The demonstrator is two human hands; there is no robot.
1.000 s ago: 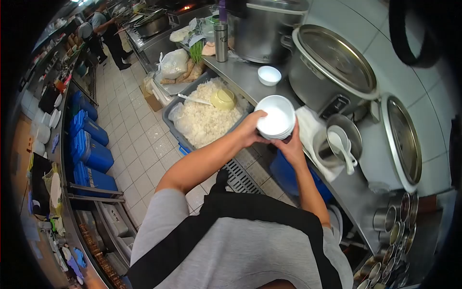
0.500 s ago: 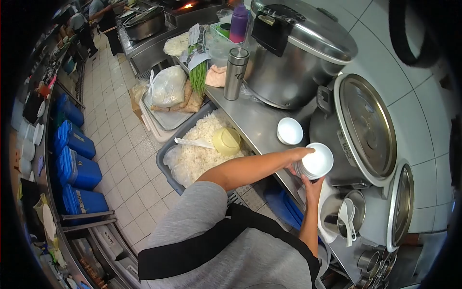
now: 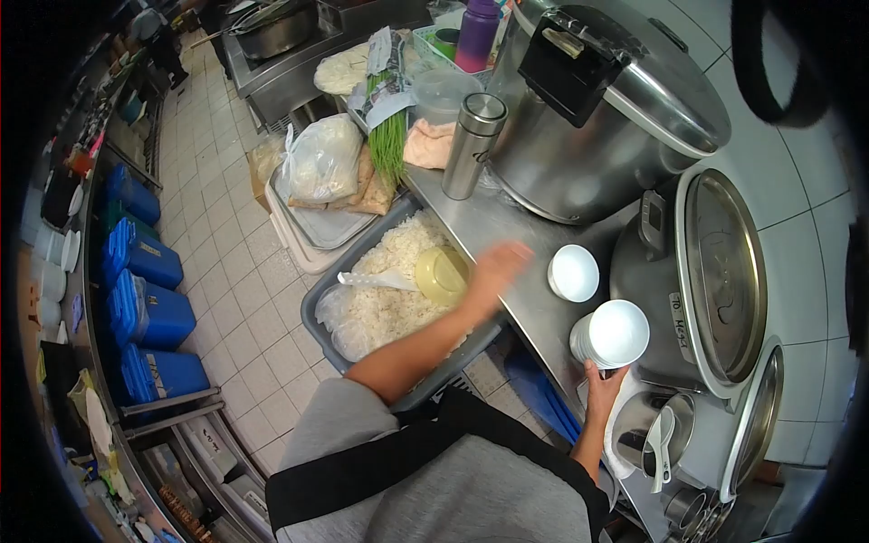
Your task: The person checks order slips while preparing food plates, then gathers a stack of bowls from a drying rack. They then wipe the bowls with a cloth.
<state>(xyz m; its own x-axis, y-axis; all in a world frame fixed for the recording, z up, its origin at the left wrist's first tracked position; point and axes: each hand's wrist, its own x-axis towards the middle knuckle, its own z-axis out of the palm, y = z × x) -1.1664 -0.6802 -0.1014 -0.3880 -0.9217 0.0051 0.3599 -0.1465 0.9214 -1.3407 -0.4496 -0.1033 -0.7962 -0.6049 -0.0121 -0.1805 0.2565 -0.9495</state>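
Observation:
My right hand (image 3: 605,385) grips a stack of white bowls (image 3: 620,333) from below, over the steel counter (image 3: 534,294). A single white bowl (image 3: 574,273) stands on the counter just beyond the stack. My left hand (image 3: 501,269) is over the counter's near edge, apart from the bowls; motion smears its fingers, so its grip is unclear. Left of it, a grey tub (image 3: 317,312) holds white rice (image 3: 389,312), with a yellow bowl (image 3: 442,275) and a white scoop (image 3: 376,279) lying on the rice.
Behind the bowls stand a large steel cooker (image 3: 570,149) and a lidded pot (image 3: 647,290). A steel flask (image 3: 474,145) is at the counter's left edge. Utensils rest in a steel pot (image 3: 629,433) at right. Blue bins (image 3: 154,312) line the left. People stand far back.
My left hand has let go of the bowl stack and moved left toward the rice tub. The stack stays in my right hand. The view has shifted slightly.

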